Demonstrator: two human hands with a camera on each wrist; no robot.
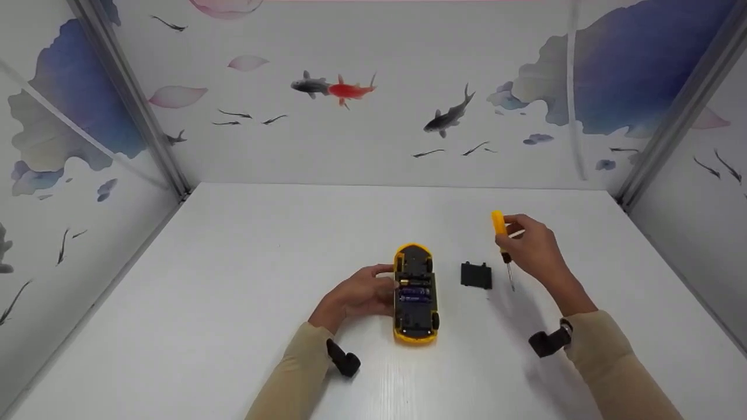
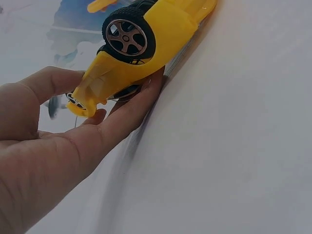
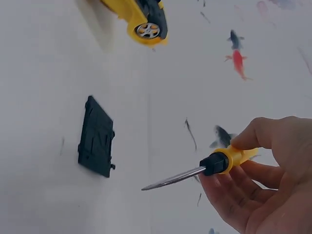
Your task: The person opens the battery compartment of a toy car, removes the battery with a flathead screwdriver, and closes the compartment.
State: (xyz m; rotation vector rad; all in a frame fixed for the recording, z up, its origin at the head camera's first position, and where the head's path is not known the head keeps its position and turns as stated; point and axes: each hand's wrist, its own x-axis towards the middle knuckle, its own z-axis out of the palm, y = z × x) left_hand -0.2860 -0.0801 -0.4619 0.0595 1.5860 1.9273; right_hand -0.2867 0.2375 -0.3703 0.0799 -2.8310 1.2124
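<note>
A yellow toy car (image 1: 415,318) is wheels-up in the head view, its dark underside facing me and several batteries (image 1: 414,291) showing in the battery compartment. My left hand (image 1: 365,291) grips the car by its left side; in the left wrist view the thumb and fingers are around the yellow body (image 2: 170,29). A yellow-handled screwdriver (image 1: 499,227) is pinched in my right hand (image 1: 534,248), its metal shaft pointing down. In the right wrist view the shaft (image 3: 173,180) is bare to the tip. Between the hands lies a black battery cover (image 1: 476,275).
The white tabletop (image 1: 251,280) carries these things. Behind it stands a white wall (image 1: 373,151) printed with fish and petals, and side panels with metal posts (image 1: 131,93) close in both sides. Each wrist wears a black camera (image 1: 344,359).
</note>
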